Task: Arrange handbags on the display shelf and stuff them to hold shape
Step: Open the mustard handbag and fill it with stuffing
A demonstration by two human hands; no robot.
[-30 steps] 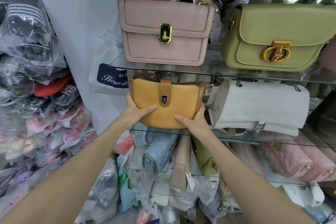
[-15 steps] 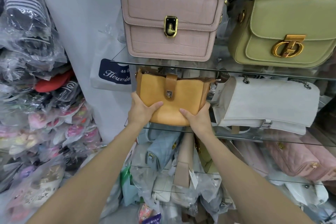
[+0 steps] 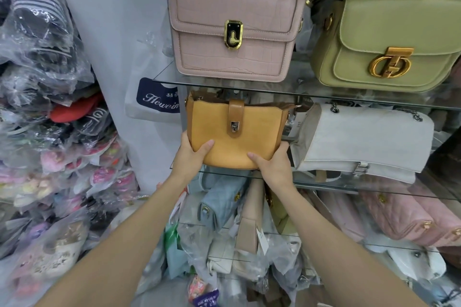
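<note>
Your left hand (image 3: 190,157) and right hand (image 3: 273,166) clasp yellow handbag (image 3: 234,132), fingers wrapped round lower corners, thumbs on front. Bag at frame centre, base at middle glass shelf (image 3: 349,183) front edge, white handbag (image 3: 361,137) at 3 o'clock, pink handbag (image 3: 234,32) at 12. Placement nearly done; stuffing cannot tell. Bagged stock at 6 o'clock likely left.

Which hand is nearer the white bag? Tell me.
Right. The right hand grips the yellow bag's lower corner right beside the white bag; the left hand grips the far corner.
</note>
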